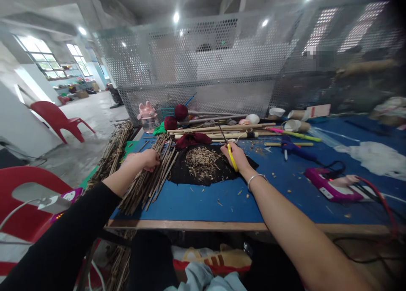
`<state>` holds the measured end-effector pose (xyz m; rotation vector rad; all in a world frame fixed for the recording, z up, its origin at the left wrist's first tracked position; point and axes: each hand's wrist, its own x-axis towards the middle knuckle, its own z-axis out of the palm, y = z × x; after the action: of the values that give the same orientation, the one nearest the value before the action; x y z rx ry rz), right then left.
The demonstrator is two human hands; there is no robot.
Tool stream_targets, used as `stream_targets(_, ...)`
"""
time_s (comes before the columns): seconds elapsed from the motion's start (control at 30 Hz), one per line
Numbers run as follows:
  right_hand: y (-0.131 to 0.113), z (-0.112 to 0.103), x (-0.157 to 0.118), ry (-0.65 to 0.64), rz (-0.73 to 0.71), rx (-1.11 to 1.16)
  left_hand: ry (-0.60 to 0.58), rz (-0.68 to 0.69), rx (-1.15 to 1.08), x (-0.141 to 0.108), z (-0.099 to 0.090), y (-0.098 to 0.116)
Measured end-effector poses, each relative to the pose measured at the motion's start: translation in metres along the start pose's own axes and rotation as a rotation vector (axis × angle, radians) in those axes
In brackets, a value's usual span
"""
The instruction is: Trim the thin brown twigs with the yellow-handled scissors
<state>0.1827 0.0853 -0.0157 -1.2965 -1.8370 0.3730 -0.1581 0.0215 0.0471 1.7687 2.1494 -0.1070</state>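
Reaching over the bundle of thin dry twigs (pixel 141 189), the left hand (pixel 151 159) had its fingers curled inward with the tips close together; whether they pinched a twig, I cannot tell. The twigs lay under that hand and out toward its 7 o'clock, their long axis running roughly from 1 to 7 o'clock, and the left hand was much the nearer of the two. The right hand (pixel 240 155) was closed round the yellow-handled scissors (pixel 232 157), whose dark blades pointed to 11 o'clock, away from the twigs. Between the hands, at the left one's 3 o'clock, a heap of short twig clippings (pixel 204 162) sat on a black cloth (pixel 180 172). From the right hand, a blue glue gun (pixel 293 149) lay at 3 o'clock and a purple power strip (pixel 331 185) at 4. The card (pixel 319 110) at its 2 o'clock had reddish marks too small to read, and no brand was legible
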Motion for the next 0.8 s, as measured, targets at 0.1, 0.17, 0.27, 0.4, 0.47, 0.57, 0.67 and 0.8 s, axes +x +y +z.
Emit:
stream_targets(0.1, 0.001, 0.001, 0.000, 0.002, -0.006, -0.010, -0.026, 0.037, 0.071, 0.001, -0.002, 0.004)
stream_targets(0.17, 0.002, 0.001, 0.000, 0.008, -0.020, -0.008, 0.001, 0.067, 0.096, 0.002, -0.001, 0.008)
stream_targets(0.27, 0.003, 0.001, 0.000, 0.014, -0.038, -0.001, 0.025, 0.079, 0.099, 0.003, 0.002, 0.013)
stream_targets(0.4, 0.003, 0.000, 0.000, 0.005, -0.016, 0.006, 0.009, 0.044, 0.058, 0.001, 0.001, 0.016)
stream_targets(0.47, 0.003, 0.000, 0.000, 0.005, -0.014, 0.014, -0.018, 0.030, 0.016, -0.001, -0.002, 0.016)
stream_targets(0.57, 0.004, 0.001, 0.001, 0.008, -0.016, 0.015, -0.068, 0.024, -0.054, -0.003, -0.008, 0.013)
stream_targets(0.67, 0.004, 0.002, 0.001, -0.005, -0.012, 0.005, -0.116, -0.007, -0.255, -0.005, -0.015, 0.006)
stream_targets(0.8, 0.002, 0.002, 0.001, -0.014, -0.008, 0.012, -0.207, 0.007, -0.641, -0.008, -0.025, 0.003)
